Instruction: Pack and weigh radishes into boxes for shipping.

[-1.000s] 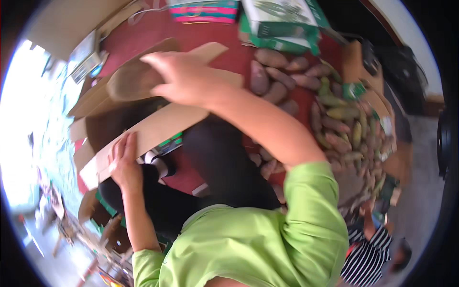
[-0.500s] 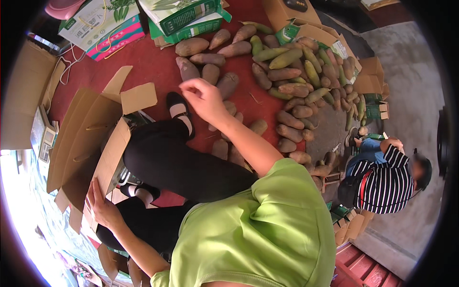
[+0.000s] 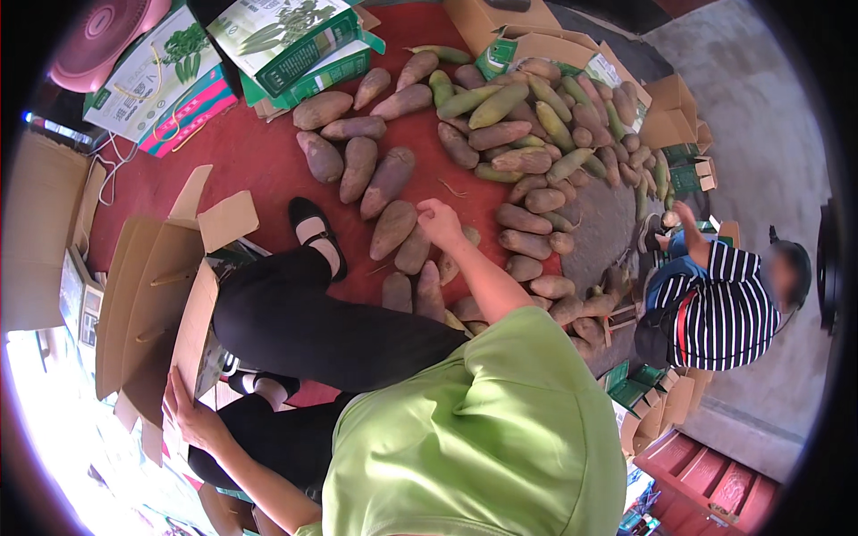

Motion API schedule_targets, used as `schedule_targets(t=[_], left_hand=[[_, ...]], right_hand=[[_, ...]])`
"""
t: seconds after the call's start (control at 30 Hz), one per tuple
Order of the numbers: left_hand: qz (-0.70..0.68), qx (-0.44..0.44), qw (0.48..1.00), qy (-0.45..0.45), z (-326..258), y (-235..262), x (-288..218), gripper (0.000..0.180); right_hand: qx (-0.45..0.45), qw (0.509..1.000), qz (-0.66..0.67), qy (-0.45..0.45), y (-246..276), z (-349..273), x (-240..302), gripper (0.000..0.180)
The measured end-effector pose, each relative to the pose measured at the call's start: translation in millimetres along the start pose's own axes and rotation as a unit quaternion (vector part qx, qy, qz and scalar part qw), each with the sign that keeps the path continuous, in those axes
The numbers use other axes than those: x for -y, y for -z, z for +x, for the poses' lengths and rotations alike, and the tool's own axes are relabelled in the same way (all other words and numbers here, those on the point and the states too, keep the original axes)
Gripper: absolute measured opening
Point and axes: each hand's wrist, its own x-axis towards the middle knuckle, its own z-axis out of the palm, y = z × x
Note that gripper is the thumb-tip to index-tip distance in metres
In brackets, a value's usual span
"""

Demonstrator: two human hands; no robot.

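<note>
My left hand (image 3: 192, 420) grips the edge of an open cardboard box (image 3: 190, 323), which stands with its flaps spread at my left beside my legs. Out over the red floor covering, my right hand (image 3: 442, 225) hovers or rests, fingers curled, by a brown, soil-coated radish (image 3: 393, 230). I make out nothing in those fingers; whether they touch a radish is unclear. Another brown radish (image 3: 414, 250) lies partly under the hand. Beyond my shoe (image 3: 315, 234), several more brown radishes (image 3: 359, 168) lie loosely together.
A large pile of green and brown radishes (image 3: 527, 134) spreads at the right. Printed green-and-white cartons (image 3: 286, 45) and a pink plastic stool-like object (image 3: 103, 40) stand at the back left. A person in a striped shirt (image 3: 715, 304) sits at far right near open boxes (image 3: 657, 406).
My right hand has moved right and nearer to me, from the far radishes to closer ones. My left hand keeps its hold on the box. The other person's arm has swung outward.
</note>
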Motion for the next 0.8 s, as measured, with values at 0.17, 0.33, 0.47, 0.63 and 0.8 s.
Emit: schedule_targets(t=[0.17,0.33,0.47,0.63,0.8], left_hand=[[-0.008,0.001,1.0,-0.006,2,-3,-2,0.051],[-0.006,0.002,1.0,-0.004,1,-4,-2,0.052],[0.005,-0.011,1.0,-0.019,0,-3,2,0.052],[0.002,0.0,1.0,0.002,0,-2,-2,0.051],[0.012,0.009,1.0,0.002,0,-4,-2,0.051]], right_hand=[[-0.095,0.995,-0.004,0.007,41,37,-64,0.036],[-0.244,0.969,0.035,-0.028,148,84,-92,0.041],[-0.285,0.927,0.236,-0.057,226,93,-46,0.047],[-0.256,0.954,0.115,-0.104,219,91,-59,0.053],[-0.14,0.985,0.022,-0.098,112,71,-122,0.042]])
